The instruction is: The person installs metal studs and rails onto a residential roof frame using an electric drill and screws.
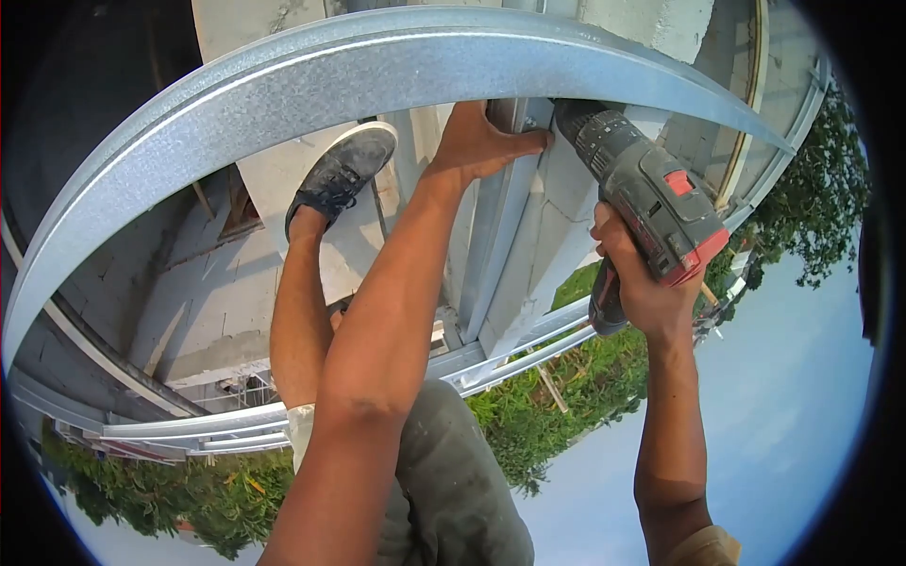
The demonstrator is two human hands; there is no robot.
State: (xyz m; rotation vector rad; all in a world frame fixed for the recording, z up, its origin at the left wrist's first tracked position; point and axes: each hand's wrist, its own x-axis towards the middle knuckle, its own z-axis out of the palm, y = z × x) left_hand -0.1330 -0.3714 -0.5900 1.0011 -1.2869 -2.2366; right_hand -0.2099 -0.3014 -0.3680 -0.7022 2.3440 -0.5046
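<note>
My right hand [637,269] is closed around the handle of a cordless drill [651,193], dark grey with red parts. The drill's chuck points up and left, and its tip is hidden behind a long galvanized steel channel [396,71] that looks bowed across the top of the view. My left hand [481,146] grips an upright metal stud [510,217] just left of the chuck. Its thumb lies across the stud, while its other fingers are hidden behind the steel channel.
My shoe [349,170] rests on a pale concrete surface [269,174]. Metal rails [528,354] run along the edge, with green plants [566,396] far below. Grey block walls [123,274] stand at left, and a tree [816,198] shows at right.
</note>
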